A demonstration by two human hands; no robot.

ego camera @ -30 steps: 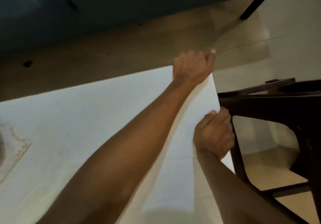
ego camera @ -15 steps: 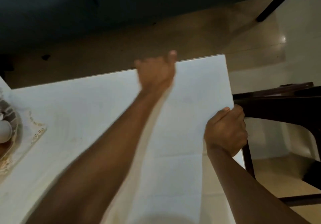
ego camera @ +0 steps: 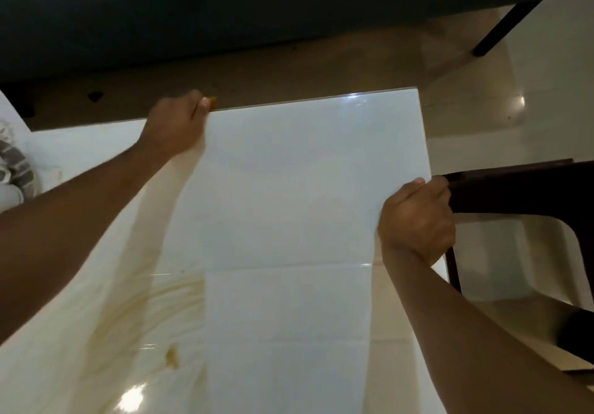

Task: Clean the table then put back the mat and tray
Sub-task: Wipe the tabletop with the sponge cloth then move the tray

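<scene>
The mat (ego camera: 289,221), a pale translucent sheet with fold creases, lies flat on the table (ego camera: 96,333); its long axis runs near to far, with its far edge along the table's far edge and its right edge at the table's right side. The left hand (ego camera: 176,124) pinches the mat's far left corner, fingers curled over the edge; the right hand (ego camera: 416,221) grips the right edge about midway, thumb on top. The mat spans the space between both hands. The table top is glossy cream with brownish veining and a small brown stain (ego camera: 172,357) just left of the mat near the viewer. A patterned grey item (ego camera: 16,163) sits at the far left, only partly visible. A dark chair (ego camera: 520,188) stands right of the table; a dark sofa (ego camera: 225,12) lies beyond
</scene>
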